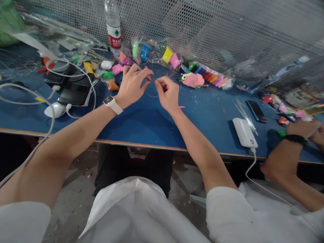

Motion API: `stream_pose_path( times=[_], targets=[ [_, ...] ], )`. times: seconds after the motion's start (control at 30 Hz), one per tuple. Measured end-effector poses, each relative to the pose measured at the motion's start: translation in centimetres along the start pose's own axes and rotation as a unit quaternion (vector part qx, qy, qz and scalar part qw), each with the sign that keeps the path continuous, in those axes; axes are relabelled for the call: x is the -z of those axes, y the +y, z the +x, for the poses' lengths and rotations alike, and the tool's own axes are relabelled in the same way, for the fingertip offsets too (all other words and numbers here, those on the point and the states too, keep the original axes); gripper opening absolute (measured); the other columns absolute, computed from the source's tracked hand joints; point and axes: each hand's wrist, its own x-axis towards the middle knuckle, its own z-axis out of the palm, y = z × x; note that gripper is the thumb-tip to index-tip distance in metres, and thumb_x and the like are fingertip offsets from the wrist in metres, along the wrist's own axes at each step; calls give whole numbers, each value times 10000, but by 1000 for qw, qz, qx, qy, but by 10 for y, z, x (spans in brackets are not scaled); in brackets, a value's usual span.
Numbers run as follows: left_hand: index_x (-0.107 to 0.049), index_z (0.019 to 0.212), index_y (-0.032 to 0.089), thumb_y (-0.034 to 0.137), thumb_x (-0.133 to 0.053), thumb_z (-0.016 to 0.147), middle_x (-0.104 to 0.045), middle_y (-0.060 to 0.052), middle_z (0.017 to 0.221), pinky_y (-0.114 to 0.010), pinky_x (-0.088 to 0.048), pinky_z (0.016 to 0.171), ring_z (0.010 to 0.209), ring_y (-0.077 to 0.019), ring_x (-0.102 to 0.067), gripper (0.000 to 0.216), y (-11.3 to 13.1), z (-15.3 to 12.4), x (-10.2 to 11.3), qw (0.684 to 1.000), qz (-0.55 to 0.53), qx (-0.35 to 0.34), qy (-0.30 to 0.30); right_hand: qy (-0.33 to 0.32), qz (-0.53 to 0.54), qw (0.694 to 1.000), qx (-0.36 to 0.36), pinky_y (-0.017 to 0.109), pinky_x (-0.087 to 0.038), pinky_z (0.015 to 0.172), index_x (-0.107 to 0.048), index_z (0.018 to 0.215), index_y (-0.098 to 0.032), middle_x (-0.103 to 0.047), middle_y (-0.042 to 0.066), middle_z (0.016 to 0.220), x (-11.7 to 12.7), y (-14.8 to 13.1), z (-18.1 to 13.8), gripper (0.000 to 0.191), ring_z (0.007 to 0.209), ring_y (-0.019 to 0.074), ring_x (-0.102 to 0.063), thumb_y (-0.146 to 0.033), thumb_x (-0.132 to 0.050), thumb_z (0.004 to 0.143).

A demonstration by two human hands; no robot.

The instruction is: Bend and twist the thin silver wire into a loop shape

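Both hands are raised over the blue tabletop, their fingertips close together. My left hand [134, 82], with a watch [109, 100] on its wrist, has curled fingers, the thumb tip close to a fingertip. Anything between them is too small to make out. My right hand [168, 91] is closed in a pinch; what it holds is hidden. A thin pale strand curves on the table below the fingers. Right of my right hand lies a pink clay figure [193, 80] with a yellow face and round eyes. A small magenta sliver [182, 107] lies by my right wrist.
Packets of coloured clay [167, 55] line the mesh partition [202, 30]. A water bottle [113, 30] stands behind. Phones [76, 89], cables and a white mouse [55, 110] lie left. Rightward are a white power bank [244, 132], a dark phone [256, 111] and another person's hands [303, 130].
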Motion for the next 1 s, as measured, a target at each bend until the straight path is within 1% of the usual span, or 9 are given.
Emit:
stream_pose_path(
  times=[0.13, 0.23, 0.33, 0.43, 0.53, 0.63, 0.7, 0.8, 1.0],
  targets=[
    [-634, 1351, 336, 544, -661, 1031, -825, -13, 1134, -574, -384, 1164, 1180, -278, -631, 382, 0, 0, 4, 990, -134, 27, -24, -27, -14, 999, 22, 372, -499, 734, -739, 957, -248, -556, -10, 723, 7, 5, 3, 665, 677, 166, -518, -830, -443, 1084],
    [-712, 1164, 292, 480, -833, 876, -827, -12, 979, -465, -522, 972, 981, -221, -702, 364, -4, 1, 2, 954, -283, 78, -52, -39, -14, 999, 34, 366, -506, 749, -758, 972, -239, -591, 1, 754, 10, 8, 5, 638, 695, 164, -541, -789, -462, 1102],
    [-749, 1023, 245, 413, -880, 790, -824, -44, 922, -372, -514, 771, 869, -188, -703, 315, -11, 4, -4, 907, -386, 153, -74, -33, -5, 999, 38, 353, -482, 740, -765, 962, -230, -593, 1, 754, 11, 8, 5, 620, 696, 157, -536, -762, -482, 1111],
    [-752, 951, 238, 402, -875, 803, -823, -65, 933, -348, -507, 712, 832, -174, -711, 253, -14, 5, -6, 899, -397, 169, -79, -32, 2, 999, 37, 348, -450, 715, -764, 951, -221, -581, -2, 739, 10, 7, 4, 637, 679, 149, -521, -768, -478, 1109],
    [-762, 914, 238, 401, -877, 807, -821, -61, 920, -383, -569, 811, 895, -183, -735, 226, -10, 3, -2, 921, -367, 118, -54, -37, -5, 999, 34, 350, -433, 705, -762, 945, -222, -579, -3, 733, 9, 7, 4, 658, 674, 151, -519, -787, -464, 1103],
    [-786, 938, 249, 427, -848, 865, -830, -37, 942, -408, -580, 914, 962, -188, -732, 202, -4, 1, 3, 962, -263, 54, -40, -42, -13, 999, 33, 356, -435, 709, -756, 937, -228, -583, -4, 732, 8, 10, 3, 636, 677, 157, -521, -774, -476, 1106],
    [-783, 942, 264, 350, -799, 877, -832, -36, 951, -428, -568, 942, 959, -215, -749, 108, -3, 0, 4, 979, -199, 27, -31, -47, -16, 998, 34, 357, -435, 707, -749, 936, -233, -583, -8, 731, 7, 12, 2, 582, 673, 158, -517, -726, -500, 1121],
    [-757, 909, 284, 275, -769, 856, -829, -35, 932, -450, -540, 954, 941, -262, -759, 55, -6, -1, 2, 990, -136, 13, -18, -61, -16, 997, 42, 359, -438, 711, -742, 937, -237, -591, -10, 739, 5, 13, 2, 489, 674, 159, -522, -628, -534, 1144],
    [-745, 910, 263, 275, -784, 901, -818, -56, 939, -496, -496, 1026, 1040, -312, -725, 42, -10, -2, -2, 1000, 17, -6, -7, -68, -2, 996, 49, 350, -425, 713, -727, 916, -220, -583, -12, 731, 5, 11, 1, 453, 685, 153, -541, -566, -549, 1150]
  ],
)
